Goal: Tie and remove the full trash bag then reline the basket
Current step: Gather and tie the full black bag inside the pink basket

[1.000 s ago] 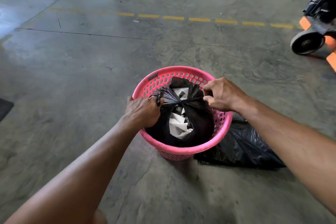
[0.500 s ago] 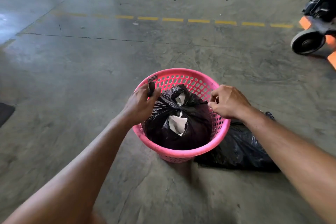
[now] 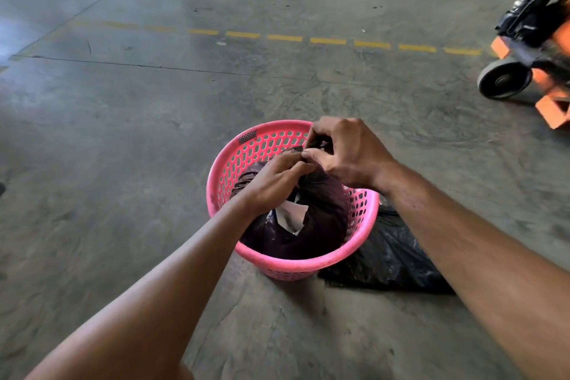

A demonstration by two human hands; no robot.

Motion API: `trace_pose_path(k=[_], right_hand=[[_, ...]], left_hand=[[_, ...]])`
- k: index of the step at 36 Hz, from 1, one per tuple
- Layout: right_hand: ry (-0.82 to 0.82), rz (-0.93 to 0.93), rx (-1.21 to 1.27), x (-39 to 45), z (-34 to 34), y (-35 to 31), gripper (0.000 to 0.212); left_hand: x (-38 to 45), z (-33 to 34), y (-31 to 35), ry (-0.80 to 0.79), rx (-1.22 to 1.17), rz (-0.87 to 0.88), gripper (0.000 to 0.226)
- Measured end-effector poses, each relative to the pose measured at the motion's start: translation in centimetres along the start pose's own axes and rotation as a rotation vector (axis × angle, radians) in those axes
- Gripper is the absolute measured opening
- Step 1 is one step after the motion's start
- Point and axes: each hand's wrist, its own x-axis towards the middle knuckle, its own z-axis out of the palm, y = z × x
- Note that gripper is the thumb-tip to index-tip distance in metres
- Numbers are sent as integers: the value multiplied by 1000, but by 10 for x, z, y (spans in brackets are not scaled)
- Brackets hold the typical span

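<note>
Trash bag [image 3: 320, 219] top pinched by two hands, one basket [image 3: 296, 265].

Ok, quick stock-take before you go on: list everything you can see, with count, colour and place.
basket: 1, pink, perforated, on the floor at centre
full trash bag: 1, black, inside the basket, white paper showing through a gap
spare bag: 1, black, lying on the floor beside the basket, to its right
pallet truck: 1, orange and black, far right, partly out of frame
dashed line: 1, yellow, across the grey floor beyond the basket
left hand: pinching the full trash bag's top
right hand: pinching the same gathered top
</note>
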Motion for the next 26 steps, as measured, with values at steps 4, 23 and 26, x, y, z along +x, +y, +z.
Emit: trace_pose_path(k=[4, 23, 26], right_hand=[[36, 42, 159, 8, 6, 1, 32], [-96, 160, 188, -9, 27, 23, 7], [-162, 206, 258, -22, 47, 20, 8]], left_hand=[[0, -5, -3, 24, -85, -44, 30], [4, -40, -5, -2, -416, -459, 33], [5, -34, -4, 18, -486, -516, 36]])
